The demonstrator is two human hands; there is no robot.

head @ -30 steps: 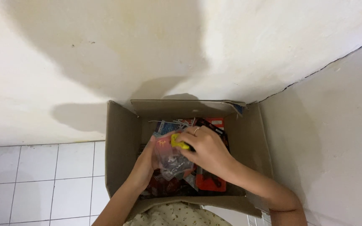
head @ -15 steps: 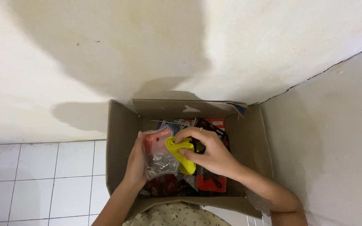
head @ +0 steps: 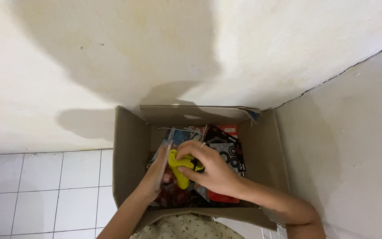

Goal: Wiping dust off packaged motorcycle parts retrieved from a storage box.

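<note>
Inside the cardboard box, the right hand curls around a yellow tool; the left hand presses flat against plastic packets.

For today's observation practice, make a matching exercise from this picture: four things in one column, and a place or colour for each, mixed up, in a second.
Things:
1. box
2. tool
3. floor
4. left hand

Descriptions:
A. white tiles
B. yellow, held in the right hand
C. brown cardboard, open, in the wall corner
D. against a clear packet in the box

Pairs: 1-C, 2-B, 3-A, 4-D
</note>
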